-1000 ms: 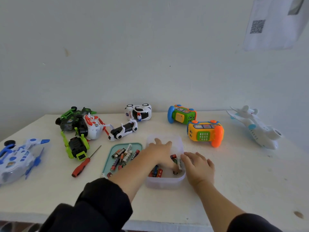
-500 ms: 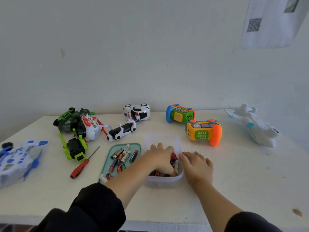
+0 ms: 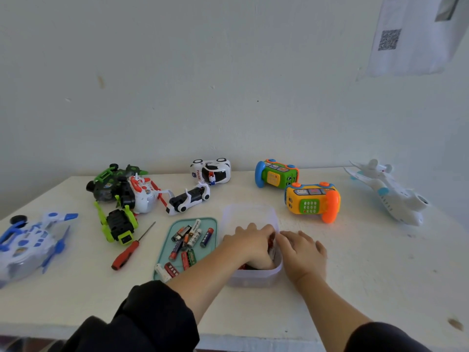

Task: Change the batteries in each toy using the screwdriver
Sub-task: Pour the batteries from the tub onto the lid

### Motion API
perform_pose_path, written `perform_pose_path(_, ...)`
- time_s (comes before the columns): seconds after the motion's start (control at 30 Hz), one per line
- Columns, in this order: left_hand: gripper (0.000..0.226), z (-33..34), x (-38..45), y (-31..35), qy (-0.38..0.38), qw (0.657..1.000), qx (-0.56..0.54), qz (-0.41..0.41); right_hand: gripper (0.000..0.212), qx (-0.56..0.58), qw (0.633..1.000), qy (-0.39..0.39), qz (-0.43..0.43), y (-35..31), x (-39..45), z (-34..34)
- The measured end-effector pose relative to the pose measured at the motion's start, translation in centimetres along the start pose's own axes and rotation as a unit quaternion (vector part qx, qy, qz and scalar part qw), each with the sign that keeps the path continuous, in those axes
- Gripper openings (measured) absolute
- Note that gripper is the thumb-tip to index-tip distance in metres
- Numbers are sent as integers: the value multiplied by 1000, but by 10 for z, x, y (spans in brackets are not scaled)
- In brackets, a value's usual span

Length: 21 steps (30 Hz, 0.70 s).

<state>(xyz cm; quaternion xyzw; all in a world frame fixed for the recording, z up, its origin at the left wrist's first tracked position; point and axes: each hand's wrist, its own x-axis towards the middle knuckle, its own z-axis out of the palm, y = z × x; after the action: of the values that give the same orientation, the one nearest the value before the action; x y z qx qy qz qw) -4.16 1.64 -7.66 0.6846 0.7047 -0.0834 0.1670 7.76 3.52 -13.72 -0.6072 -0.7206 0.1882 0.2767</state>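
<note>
While "POLICE" marks the toy car (image 3: 210,170), both hands, apparently curled on batteries (image 3: 271,243), delve the tub (image 3: 250,212).

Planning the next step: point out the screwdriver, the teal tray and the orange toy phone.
screwdriver (image 3: 126,255), head view, on its red handle.
teal tray (image 3: 212,221), head view, on its bare far-right corner.
orange toy phone (image 3: 310,206), head view, on its green keypad.
</note>
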Motion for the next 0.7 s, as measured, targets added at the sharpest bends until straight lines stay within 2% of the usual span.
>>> perform_pose_path(0.17, 53, 2, -2, 2, 0, 1000, 21, -3, 64, 4, 1000, -12, 9, -2, 0, -1)
perform_pose_path(0.43, 36, 20, 12, -6, 12, 999, -19, -26, 81, -2, 1000, -7, 9, 0, 1, 1)
perform_pose_path(0.5, 27, 21, 15, -9, 25, 1000, -6, -7, 82, -5, 1000, -16, 14, 1, 1, 1)
perform_pose_path(0.6, 2, 17, 14, -10, 67, 998, 2, 8, 69, -6, 999, -31, 19, -1, 1, -2)
perform_pose_path(0.7, 19, 11, 9, -10, 83, 996, -31, 20, 60, -10, 999, -36, 16, -2, 0, -4)
